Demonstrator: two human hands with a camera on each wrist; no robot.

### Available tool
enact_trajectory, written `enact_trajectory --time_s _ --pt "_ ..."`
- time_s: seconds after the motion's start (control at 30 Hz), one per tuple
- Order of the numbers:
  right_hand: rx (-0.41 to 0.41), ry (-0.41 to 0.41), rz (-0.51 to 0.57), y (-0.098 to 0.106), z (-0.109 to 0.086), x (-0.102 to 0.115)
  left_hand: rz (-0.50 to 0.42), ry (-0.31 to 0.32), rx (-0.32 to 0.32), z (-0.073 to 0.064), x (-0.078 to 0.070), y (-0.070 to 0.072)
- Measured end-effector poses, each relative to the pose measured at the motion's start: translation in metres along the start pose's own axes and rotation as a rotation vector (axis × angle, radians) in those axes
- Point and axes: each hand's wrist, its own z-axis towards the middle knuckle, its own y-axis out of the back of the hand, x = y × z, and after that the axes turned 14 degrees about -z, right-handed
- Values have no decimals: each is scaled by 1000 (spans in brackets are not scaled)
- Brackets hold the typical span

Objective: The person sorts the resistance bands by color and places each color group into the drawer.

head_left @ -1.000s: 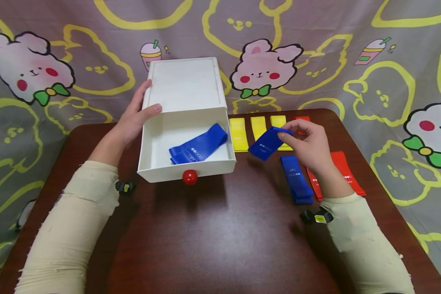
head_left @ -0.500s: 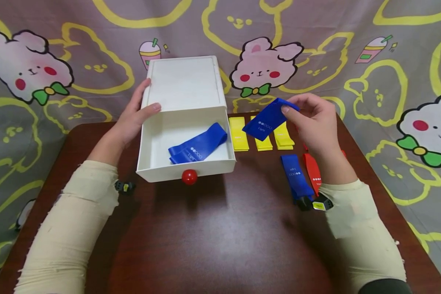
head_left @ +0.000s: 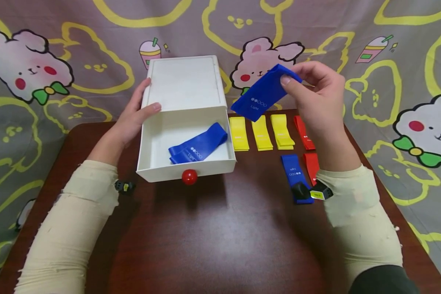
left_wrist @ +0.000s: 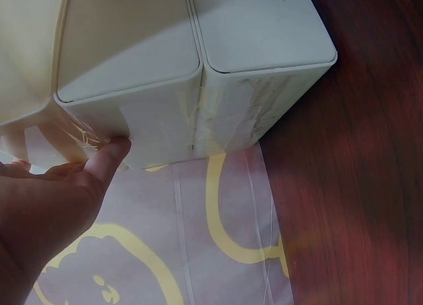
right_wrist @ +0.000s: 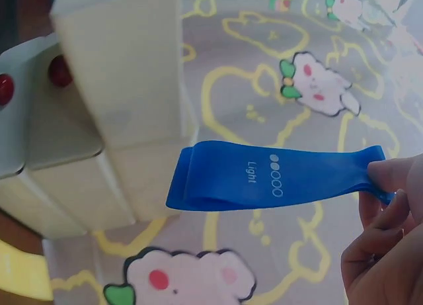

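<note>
High over the table's back edge, my right hand [head_left: 322, 98] pinches a folded blue resistance band [head_left: 261, 96] by one end between thumb and fingers. The band's "Light" print faces the camera in the right wrist view, its far end hanging free. My left hand [head_left: 128, 120] rests on the left side of a white drawer unit [head_left: 185, 83], thumb laid along the front of its top edge. The top drawer [head_left: 158, 175], with a red knob [head_left: 189, 177], is pulled out. Another blue resistance band [head_left: 198, 145] lies inside it.
Three yellow bands [head_left: 261, 132] lie in a row right of the drawer. A blue band [head_left: 293, 173] and red bands [head_left: 305, 132] lie nearer my right wrist, partly covered by it. A patterned curtain [head_left: 382, 94] hangs behind the brown table [head_left: 220, 237].
My right hand has lifted the blue resistance band up from beside the yellow bands to higher than the drawer's rim. The left hand and the drawer unit have stayed put.
</note>
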Motion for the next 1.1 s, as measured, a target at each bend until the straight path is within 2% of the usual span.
enact_trajectory --time_s 0.13,0.27,0.37,0.5,0.63,0.77,1.1 --pt "10 38 16 -6 4 12 -5 9 1 0 -1 1" --pt "57 56 56 -15 2 20 -6 14 1 0 0 1" --pt "95 80 44 -23 -1 25 -11 8 4 0 -1 1" --pt "148 181 -1 -33 -6 28 -16 7 -2 1 -1 0" --pt "191 204 -23 -43 -8 32 -14 6 -9 1 -1 0" --pt "226 182 -48 -54 -11 34 -6 0 -10 1 0 0" --pt "337 206 -51 -90 -26 24 13 7 -22 0 -1 -1"
